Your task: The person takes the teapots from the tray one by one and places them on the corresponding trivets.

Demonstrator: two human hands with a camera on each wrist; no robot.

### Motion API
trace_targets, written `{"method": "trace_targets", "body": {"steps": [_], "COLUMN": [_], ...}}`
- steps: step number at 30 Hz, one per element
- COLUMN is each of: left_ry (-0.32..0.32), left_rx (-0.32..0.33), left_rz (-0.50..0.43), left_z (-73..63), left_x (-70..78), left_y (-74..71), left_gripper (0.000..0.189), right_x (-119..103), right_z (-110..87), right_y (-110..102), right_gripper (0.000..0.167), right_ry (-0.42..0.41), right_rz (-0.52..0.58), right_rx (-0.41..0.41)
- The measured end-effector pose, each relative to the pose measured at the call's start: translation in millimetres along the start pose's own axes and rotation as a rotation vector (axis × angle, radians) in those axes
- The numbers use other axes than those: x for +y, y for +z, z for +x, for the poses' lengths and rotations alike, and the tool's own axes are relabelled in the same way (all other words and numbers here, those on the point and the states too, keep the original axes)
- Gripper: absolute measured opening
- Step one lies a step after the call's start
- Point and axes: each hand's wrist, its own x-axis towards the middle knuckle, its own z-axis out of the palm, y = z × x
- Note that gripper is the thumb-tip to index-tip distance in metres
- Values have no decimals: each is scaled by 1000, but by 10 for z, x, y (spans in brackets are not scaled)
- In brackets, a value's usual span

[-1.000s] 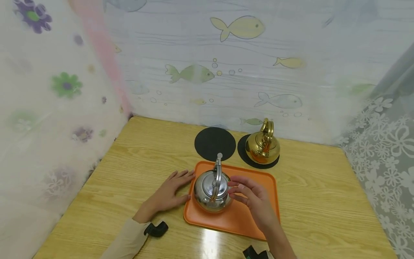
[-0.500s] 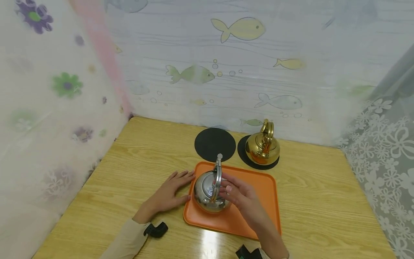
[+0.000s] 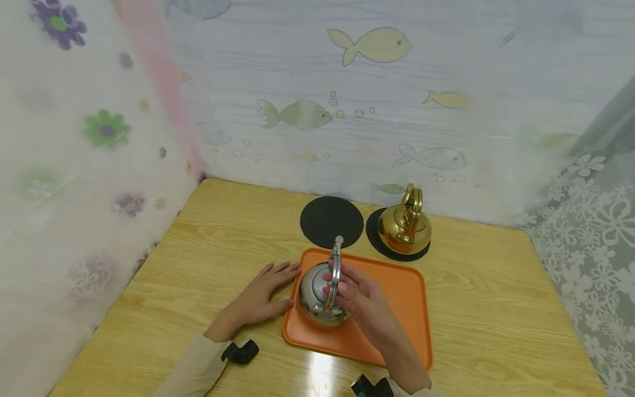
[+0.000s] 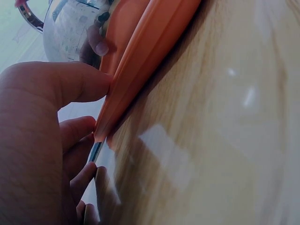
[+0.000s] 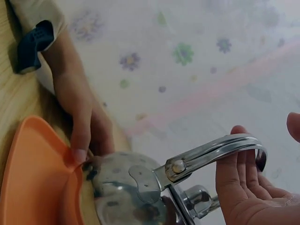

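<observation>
A silver kettle (image 3: 319,295) with an arched metal handle (image 5: 211,157) stands on the left part of an orange tray (image 3: 392,309). My right hand (image 3: 364,300) has its fingers passed through under that handle. In the right wrist view those fingers (image 5: 243,180) are fairly straight against it, and the thumb (image 5: 294,125) stays apart. My left hand (image 3: 255,298) rests spread at the tray's left edge. The left wrist view shows its thumb (image 4: 89,84) touching the rim, with the other fingers lower along the edge.
A gold kettle (image 3: 404,229) stands on a round black mat at the back right. Left of it, behind the tray, lies another round black mat (image 3: 331,220). Patterned curtains (image 3: 297,138) hang along the wooden table's (image 3: 476,309) back and sides.
My right hand has moved left from the kettle's right side, and its fingers have gone under the handle. The left hand and both kettles have stayed in place.
</observation>
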Motion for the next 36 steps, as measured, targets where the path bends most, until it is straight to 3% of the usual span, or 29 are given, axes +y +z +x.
{"method": "trace_targets", "body": {"steps": [9,18,24,36], "left_ry": [-1,0,23,12], "left_rx": [0,-5,-2,-9], "left_rz": [2,19,35,33], "left_z": [5,-5,3,7], "left_x": [-25,-39,-24,-1], "left_y": [9,18,0,-9], "left_gripper": [67,67,66,66], "right_x": [33,101,141,137], "right_z": [48,104,115,111], "right_y": [62,133,127,145], "right_gripper": [57,44,45,44], "right_ry": [7,1,-44,-58], "right_rz": [-25,-71,-46,-65], "right_rx": [128,335,348,385]}}
